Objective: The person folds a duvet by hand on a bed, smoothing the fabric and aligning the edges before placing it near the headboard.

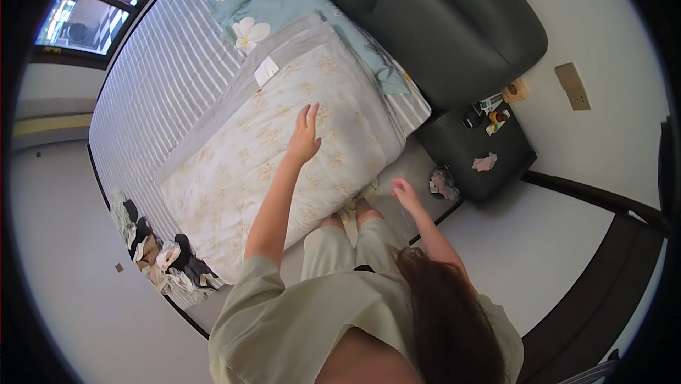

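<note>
A white quilt (pixel 284 143) with beige flower prints and a pale grey border lies folded on the bed's near side. A white label (pixel 267 72) shows at its far border. Above the middle of the quilt is my left hand (pixel 304 140), open with its fingers stretched forward; whether it touches the cloth I cannot tell. My right hand (pixel 406 196) is off the bed's right edge, beside my knees. Its fingers are apart and slightly bent, with nothing seen in them. Under the quilt is a grey-and-white striped sheet (pixel 163 65).
Blue-green flowered pillows (pixel 273 12) rest by a dark padded headboard (pixel 440 22). A black bedside cabinet (pixel 496 178) carries small bottles and a crumpled tissue (pixel 484 163). Beside it sits a bagged bin (pixel 443 184). Clothes (pixel 163 253) are heaped at the bed's left corner.
</note>
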The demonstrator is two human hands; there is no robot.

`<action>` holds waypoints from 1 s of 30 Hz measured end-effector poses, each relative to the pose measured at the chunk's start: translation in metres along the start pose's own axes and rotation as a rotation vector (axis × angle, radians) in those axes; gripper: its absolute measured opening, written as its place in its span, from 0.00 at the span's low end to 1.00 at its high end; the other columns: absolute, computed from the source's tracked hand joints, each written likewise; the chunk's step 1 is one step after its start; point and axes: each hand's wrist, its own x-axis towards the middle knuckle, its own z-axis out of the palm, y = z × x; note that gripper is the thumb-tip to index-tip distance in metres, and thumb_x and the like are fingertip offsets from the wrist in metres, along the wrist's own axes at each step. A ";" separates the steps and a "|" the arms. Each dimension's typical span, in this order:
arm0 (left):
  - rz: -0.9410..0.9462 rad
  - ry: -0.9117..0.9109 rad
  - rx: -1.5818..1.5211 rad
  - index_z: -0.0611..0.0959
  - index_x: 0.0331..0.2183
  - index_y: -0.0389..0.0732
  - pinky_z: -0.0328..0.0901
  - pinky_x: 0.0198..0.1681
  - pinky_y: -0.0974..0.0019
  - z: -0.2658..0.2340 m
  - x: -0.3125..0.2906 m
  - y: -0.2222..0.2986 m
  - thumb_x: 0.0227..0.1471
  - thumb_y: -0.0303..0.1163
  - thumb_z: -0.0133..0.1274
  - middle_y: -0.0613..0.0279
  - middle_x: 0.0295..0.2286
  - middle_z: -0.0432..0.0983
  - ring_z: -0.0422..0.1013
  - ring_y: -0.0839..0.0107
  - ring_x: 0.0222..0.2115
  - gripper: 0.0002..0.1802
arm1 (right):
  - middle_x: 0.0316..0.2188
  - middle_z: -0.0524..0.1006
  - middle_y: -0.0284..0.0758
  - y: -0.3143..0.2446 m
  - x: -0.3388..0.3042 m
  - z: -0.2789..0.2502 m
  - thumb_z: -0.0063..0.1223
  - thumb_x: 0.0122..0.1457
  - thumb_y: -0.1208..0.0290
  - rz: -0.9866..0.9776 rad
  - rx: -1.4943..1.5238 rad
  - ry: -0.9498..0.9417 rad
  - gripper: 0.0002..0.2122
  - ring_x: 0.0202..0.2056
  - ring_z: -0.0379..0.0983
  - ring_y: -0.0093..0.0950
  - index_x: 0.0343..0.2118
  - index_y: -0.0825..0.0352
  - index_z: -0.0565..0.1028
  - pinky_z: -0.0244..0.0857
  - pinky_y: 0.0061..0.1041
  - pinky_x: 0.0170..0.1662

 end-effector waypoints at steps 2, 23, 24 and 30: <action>-0.040 0.009 0.002 0.49 0.56 0.44 0.52 0.54 0.57 -0.012 -0.010 -0.015 0.33 0.19 0.54 0.45 0.52 0.47 0.47 0.48 0.54 0.48 | 0.28 0.74 0.34 -0.006 0.011 0.015 0.42 0.53 0.73 -0.047 0.011 -0.007 0.11 0.29 0.71 0.24 0.39 0.65 0.70 0.64 0.22 0.34; -0.128 0.236 0.074 0.64 0.48 0.41 0.51 0.54 0.54 0.000 0.061 -0.159 0.36 0.24 0.53 0.51 0.47 0.59 0.51 0.49 0.52 0.32 | 0.38 0.72 0.37 -0.272 0.266 0.098 0.43 0.48 0.78 -0.690 -0.525 0.107 0.12 0.42 0.68 0.35 0.37 0.65 0.71 0.60 0.29 0.45; -0.150 0.266 0.076 0.63 0.48 0.39 0.51 0.54 0.54 0.004 0.075 -0.166 0.36 0.23 0.52 0.50 0.47 0.59 0.51 0.49 0.52 0.33 | 0.39 0.72 0.37 -0.279 0.278 0.099 0.42 0.47 0.79 -0.689 -0.566 0.109 0.12 0.43 0.66 0.35 0.37 0.64 0.71 0.59 0.30 0.46; -0.162 0.403 0.080 0.62 0.49 0.35 0.50 0.54 0.56 0.015 0.179 -0.195 0.33 0.21 0.51 0.50 0.49 0.58 0.53 0.50 0.51 0.35 | 0.43 0.69 0.35 -0.319 0.368 0.093 0.43 0.44 0.81 -0.888 -0.815 0.109 0.18 0.47 0.63 0.34 0.42 0.62 0.69 0.56 0.31 0.49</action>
